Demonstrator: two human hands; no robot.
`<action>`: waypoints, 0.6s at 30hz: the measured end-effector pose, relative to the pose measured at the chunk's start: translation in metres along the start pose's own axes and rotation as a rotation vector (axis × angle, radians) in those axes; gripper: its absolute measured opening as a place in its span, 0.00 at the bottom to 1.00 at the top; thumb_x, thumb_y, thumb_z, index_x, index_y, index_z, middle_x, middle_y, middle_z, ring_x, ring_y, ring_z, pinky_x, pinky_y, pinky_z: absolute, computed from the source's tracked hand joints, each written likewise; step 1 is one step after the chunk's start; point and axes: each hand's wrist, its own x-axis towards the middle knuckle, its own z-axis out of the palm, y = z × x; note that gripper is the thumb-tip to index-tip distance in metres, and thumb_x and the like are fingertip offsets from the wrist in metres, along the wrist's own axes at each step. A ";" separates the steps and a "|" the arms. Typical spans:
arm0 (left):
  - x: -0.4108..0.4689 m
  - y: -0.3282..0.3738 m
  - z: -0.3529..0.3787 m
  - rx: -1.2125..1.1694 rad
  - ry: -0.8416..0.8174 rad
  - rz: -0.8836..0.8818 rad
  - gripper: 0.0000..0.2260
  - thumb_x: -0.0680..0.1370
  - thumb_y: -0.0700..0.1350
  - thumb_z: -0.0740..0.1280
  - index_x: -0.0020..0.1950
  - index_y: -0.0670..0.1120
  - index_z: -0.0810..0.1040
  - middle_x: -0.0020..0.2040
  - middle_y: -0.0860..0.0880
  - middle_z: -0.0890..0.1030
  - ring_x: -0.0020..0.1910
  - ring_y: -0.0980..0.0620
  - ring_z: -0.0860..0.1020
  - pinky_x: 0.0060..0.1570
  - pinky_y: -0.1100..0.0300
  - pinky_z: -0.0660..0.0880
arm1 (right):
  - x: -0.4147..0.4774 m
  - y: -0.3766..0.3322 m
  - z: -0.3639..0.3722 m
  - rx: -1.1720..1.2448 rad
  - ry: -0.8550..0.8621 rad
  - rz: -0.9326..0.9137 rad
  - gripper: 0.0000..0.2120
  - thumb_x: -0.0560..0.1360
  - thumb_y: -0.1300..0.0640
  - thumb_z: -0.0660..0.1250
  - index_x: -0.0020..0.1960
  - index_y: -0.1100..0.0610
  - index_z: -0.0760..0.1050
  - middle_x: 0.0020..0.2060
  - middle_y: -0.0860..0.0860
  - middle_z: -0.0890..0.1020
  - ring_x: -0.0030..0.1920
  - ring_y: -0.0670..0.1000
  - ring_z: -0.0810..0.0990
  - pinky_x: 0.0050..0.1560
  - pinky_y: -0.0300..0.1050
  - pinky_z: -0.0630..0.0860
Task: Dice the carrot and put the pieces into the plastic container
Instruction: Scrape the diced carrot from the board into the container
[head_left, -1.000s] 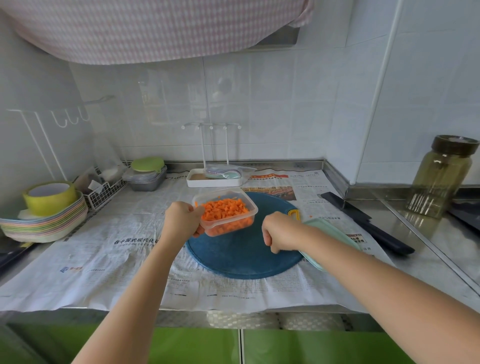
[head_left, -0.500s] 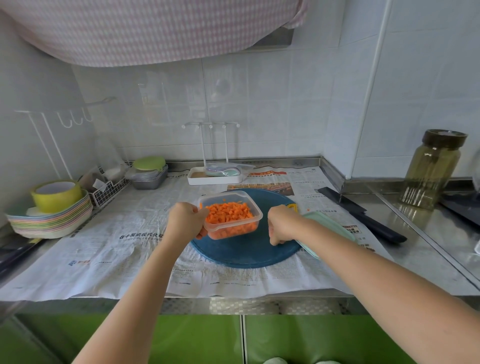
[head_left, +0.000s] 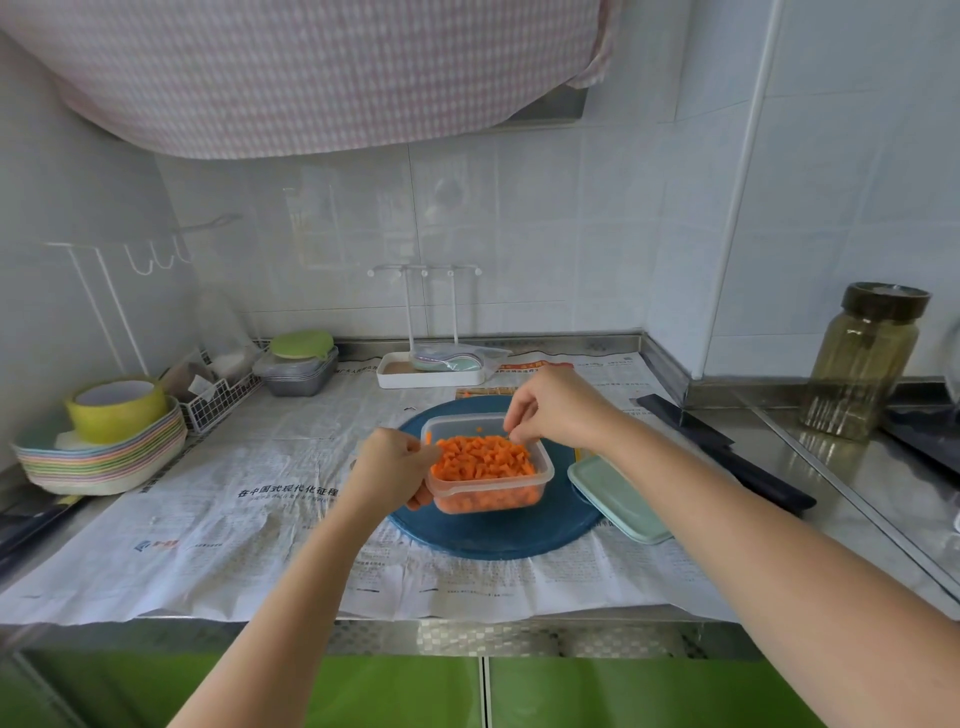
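1. A steel table (head_left: 857, 483) is set in a white-tiled corner and is covered with newspaper (head_left: 218, 519).
2. A round blue cutting board (head_left: 493, 540) is laid on the paper, with a pale green lid (head_left: 618, 501) at its right edge.
3. Stacked plates (head_left: 98, 462), a glass jar (head_left: 862, 364) and a dark knife (head_left: 727, 452) are kept aside.
4. A clear plastic container (head_left: 488, 467) of carrot pieces (head_left: 483, 457) is clasped at its left side by the left hand (head_left: 389, 467).
5. The right hand (head_left: 556, 410) is held over the far rim, fingertips pinched; whether anything is pinched cannot be told.

Newspaper (head_left: 249, 519) headline (seemingly "在中国式现代化征程")
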 end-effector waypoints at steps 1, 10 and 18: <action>0.000 0.001 0.001 0.001 -0.009 0.000 0.14 0.79 0.41 0.63 0.42 0.31 0.81 0.24 0.46 0.78 0.19 0.54 0.73 0.23 0.65 0.72 | 0.000 0.002 0.000 -0.009 -0.007 0.002 0.07 0.68 0.64 0.76 0.41 0.54 0.83 0.36 0.46 0.83 0.38 0.44 0.82 0.43 0.38 0.78; -0.001 0.008 0.015 -0.013 -0.053 0.027 0.15 0.79 0.41 0.62 0.42 0.31 0.81 0.27 0.42 0.81 0.21 0.52 0.75 0.24 0.66 0.73 | -0.012 0.032 -0.019 0.119 -0.021 0.066 0.04 0.70 0.62 0.74 0.42 0.54 0.82 0.39 0.50 0.84 0.38 0.44 0.80 0.42 0.36 0.78; -0.004 0.003 0.021 -0.004 -0.040 -0.009 0.15 0.79 0.41 0.62 0.40 0.32 0.80 0.24 0.46 0.79 0.20 0.54 0.73 0.24 0.66 0.72 | -0.033 0.070 -0.022 -0.120 -0.036 0.214 0.22 0.72 0.55 0.74 0.64 0.53 0.76 0.61 0.49 0.79 0.57 0.47 0.78 0.53 0.37 0.73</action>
